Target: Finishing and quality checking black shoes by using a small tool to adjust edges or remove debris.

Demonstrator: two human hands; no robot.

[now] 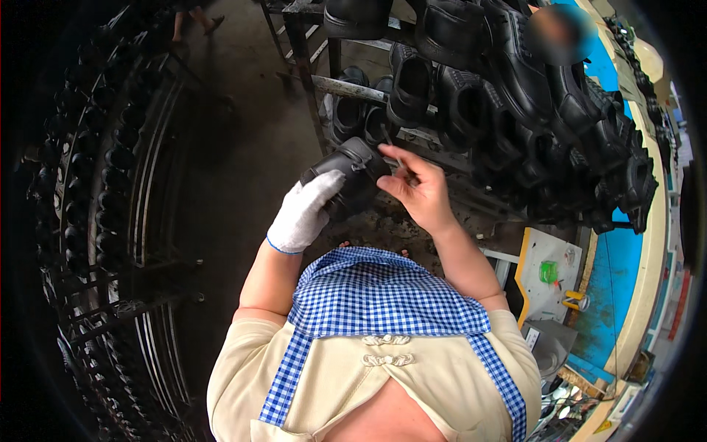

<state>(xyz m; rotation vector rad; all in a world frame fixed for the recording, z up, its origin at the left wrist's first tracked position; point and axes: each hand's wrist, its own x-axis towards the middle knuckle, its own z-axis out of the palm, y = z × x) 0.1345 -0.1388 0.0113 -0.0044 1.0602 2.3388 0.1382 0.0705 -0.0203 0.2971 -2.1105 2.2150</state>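
My left hand point(303, 210), in a white knit glove, grips a black shoe point(356, 171) from below, holding it up in front of my chest. My bare right hand point(418, 188) pinches something small at the shoe's right end; what it pinches is too small to tell. The shoe's opening tilts away from me.
A metal rack point(346, 87) ahead carries several black shoes point(471, 96) in rows, curving off to the right. At left stands a dark rack point(110, 221) with more dark shoes. A blue-topped bench point(626, 258) at right holds a green item point(548, 272) and yellow-handled tool point(573, 298). Someone's feet point(197, 20) show at top left.
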